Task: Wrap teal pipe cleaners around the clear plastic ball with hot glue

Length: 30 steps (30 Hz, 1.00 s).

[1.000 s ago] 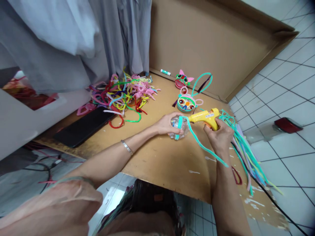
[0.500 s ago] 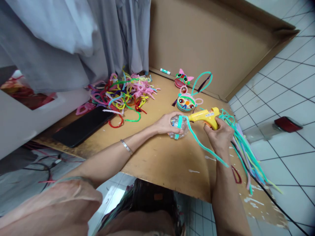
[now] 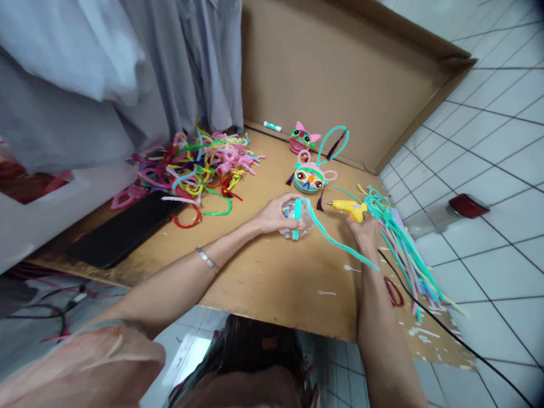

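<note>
My left hand is wrapped round a clear plastic bottle piece, just above the table. A turquoise pipe cleaner lies across that piece, and its loose end trails right to my right forearm. In my right hand is a yellow hot glue gun, its metal nozzle pointing left and apart from the plastic. Behind the hands sits a finished-looking animal face with round eyes, pink loop ears and a turquoise handle loop. A smaller pink and green face stands behind it.
A tangle of coloured pipe cleaners and a black phone-like slab lie left. Straight pipe cleaners, red-handled scissors and a black cord lie right. A glue stick lies by the cardboard wall.
My right hand has drawn the glue gun away from the bottle piece, lowering it to the right, so the nozzle is now apart. My left hand keeps its grip. The whole view has shifted slightly.
</note>
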Motion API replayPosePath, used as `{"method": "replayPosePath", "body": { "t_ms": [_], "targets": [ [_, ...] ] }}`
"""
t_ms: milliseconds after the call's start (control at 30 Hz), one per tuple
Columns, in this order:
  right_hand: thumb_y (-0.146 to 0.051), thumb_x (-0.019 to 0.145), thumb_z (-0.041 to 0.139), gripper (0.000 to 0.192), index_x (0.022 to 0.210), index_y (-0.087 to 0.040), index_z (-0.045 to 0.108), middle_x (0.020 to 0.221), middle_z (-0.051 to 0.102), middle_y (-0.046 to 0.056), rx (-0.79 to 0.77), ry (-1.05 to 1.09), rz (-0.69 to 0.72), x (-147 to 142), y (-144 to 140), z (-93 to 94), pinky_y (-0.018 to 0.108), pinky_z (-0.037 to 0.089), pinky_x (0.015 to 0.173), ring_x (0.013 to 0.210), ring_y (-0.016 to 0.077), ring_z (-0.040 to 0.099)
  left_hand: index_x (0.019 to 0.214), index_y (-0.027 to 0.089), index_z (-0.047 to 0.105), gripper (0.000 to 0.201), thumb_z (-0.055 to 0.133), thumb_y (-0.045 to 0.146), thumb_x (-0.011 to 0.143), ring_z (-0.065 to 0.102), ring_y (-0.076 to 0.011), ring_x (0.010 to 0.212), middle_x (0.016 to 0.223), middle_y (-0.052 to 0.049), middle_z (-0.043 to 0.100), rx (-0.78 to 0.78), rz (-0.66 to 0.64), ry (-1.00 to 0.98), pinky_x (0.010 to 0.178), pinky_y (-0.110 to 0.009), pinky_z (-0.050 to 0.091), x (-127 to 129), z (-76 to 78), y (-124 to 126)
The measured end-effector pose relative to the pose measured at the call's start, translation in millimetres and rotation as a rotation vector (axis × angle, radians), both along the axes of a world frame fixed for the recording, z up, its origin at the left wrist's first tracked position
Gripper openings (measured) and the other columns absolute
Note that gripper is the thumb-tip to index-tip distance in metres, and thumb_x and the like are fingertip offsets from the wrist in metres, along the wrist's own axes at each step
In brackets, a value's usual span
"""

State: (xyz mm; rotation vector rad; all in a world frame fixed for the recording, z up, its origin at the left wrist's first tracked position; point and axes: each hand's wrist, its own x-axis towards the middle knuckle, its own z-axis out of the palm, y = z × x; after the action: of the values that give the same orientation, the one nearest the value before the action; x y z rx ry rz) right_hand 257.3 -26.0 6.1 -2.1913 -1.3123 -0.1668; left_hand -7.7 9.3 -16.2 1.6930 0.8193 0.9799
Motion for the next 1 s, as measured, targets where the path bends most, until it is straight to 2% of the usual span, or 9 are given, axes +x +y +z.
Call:
{"method": "replayPosePath", "body": {
  "t_ms": [100, 233, 400, 533, 633, 733, 800, 900, 1000],
  "targets": [
    [-0.047, 0.074, 0.06, 0.041, 0.095, -0.013, 0.072, 0.081, 0.071, 0.014, -0.154, -0.031, -0.063, 5.0, 1.6, -11.9, 0.032, 0.042, 0.06, 0.07, 0.0246, 0.062, 0.127, 0.016, 0.057, 0.078, 0.079, 0.04, 0.056, 0.061, -0.0183, 0.084, 0.098, -0.004, 0.067, -0.002, 0.015, 0.024, 0.08, -0.032, 0.053, -0.4, 1.5, -1.7],
    [-0.052, 0.081, 0.059, 0.052, 0.103, -0.006, 0.071, 0.102, 0.07, 0.025, -0.248, -0.061, -0.135, 6.9, 3.6, -21.9, 0.035, 0.047, 0.07, 0.085, 0.0303, 0.067, 0.127, 0.016, 0.057, 0.077, 0.079, 0.04, 0.057, 0.063, -0.0189, 0.088, 0.106, -0.005, 0.068, 0.007, 0.029, 0.043, 0.083, -0.032, 0.053, -0.4, 2.1, -2.5],
    [-0.046, 0.087, 0.054, 0.053, 0.112, -0.001, 0.066, 0.114, 0.065, 0.029, -0.23, -0.124, -0.173, 8.0, 1.7, -26.6, 0.041, 0.047, 0.083, 0.103, 0.0358, 0.064, 0.124, 0.015, 0.058, 0.075, 0.078, 0.039, 0.056, 0.064, -0.02, 0.092, 0.111, -0.007, 0.068, 0.012, 0.041, 0.046, 0.086, -0.033, 0.053, 0.0, 4.5, -3.8],
    [-0.042, 0.086, 0.056, 0.052, 0.112, 0.002, 0.064, 0.118, 0.061, 0.033, -0.176, -0.22, -0.157, 4.0, -1.4, -21.7, 0.054, 0.039, 0.095, 0.115, 0.0429, 0.054, 0.126, 0.013, 0.056, 0.077, 0.078, 0.039, 0.057, 0.065, -0.0205, 0.092, 0.109, -0.007, 0.069, -0.012, 0.057, 0.061, 0.085, -0.034, 0.055, 0.8, 6.3, -5.3],
    [-0.039, 0.086, 0.053, 0.045, 0.114, -0.006, 0.064, 0.113, 0.064, 0.025, 0.063, -0.293, 0.07, -10.7, -3.4, -13.2, 0.052, 0.039, 0.094, 0.11, 0.0375, 0.056, 0.124, 0.014, 0.057, 0.074, 0.079, 0.038, 0.057, 0.065, -0.021, 0.095, 0.109, -0.006, 0.069, -0.002, 0.075, 0.049, 0.087, -0.033, 0.054, 1.7, 4.7, -4.8],
    [-0.037, 0.09, 0.05, 0.039, 0.122, -0.017, 0.06, 0.104, 0.068, 0.013, 0.368, -0.233, 0.515, -38.0, -9.8, -6.2, 0.042, 0.046, 0.087, 0.096, 0.0265, 0.062, 0.124, 0.016, 0.058, 0.073, 0.08, 0.038, 0.057, 0.065, -0.0211, 0.096, 0.111, -0.006, 0.069, 0.017, 0.089, 0.045, 0.089, -0.034, 0.053, 2.7, 2.9, -4.2],
    [-0.035, 0.09, 0.054, 0.041, 0.128, -0.021, 0.058, 0.101, 0.069, 0.01, 0.476, -0.251, 0.725, -57.7, -17.5, -3.9, 0.041, 0.048, 0.087, 0.093, 0.0239, 0.064, 0.123, 0.016, 0.059, 0.071, 0.079, 0.034, 0.057, 0.064, -0.022, 0.1, 0.114, -0.006, 0.068, 0.047, 0.097, 0.052, 0.093, -0.035, 0.051, 3.9, 2.2, -4.4],
    [-0.033, 0.089, 0.061, 0.043, 0.13, -0.023, 0.058, 0.107, 0.07, 0.011, 0.541, -0.277, 0.83, -78.3, -29.4, -1.9, 0.04, 0.049, 0.087, 0.096, 0.0238, 0.065, 0.121, 0.016, 0.06, 0.067, 0.076, 0.027, 0.057, 0.063, -0.0239, 0.107, 0.12, -0.008, 0.066, 0.121, 0.103, 0.052, 0.099, -0.037, 0.049, 6.4, 0.6, -5.2],
    [-0.027, 0.091, 0.059, 0.024, 0.112, -0.025, 0.071, 0.097, 0.072, 0.008, 0.601, -0.203, 0.845, -86.2, -36.3, 1.5, 0.037, 0.051, 0.081, 0.087, 0.0207, 0.066, 0.121, 0.015, 0.06, 0.069, 0.078, 0.025, 0.056, 0.062, -0.0255, 0.111, 0.123, -0.009, 0.064, 0.179, 0.095, 0.057, 0.101, -0.039, 0.048, 8.4, -1.4, -5.3]
  ]
}}
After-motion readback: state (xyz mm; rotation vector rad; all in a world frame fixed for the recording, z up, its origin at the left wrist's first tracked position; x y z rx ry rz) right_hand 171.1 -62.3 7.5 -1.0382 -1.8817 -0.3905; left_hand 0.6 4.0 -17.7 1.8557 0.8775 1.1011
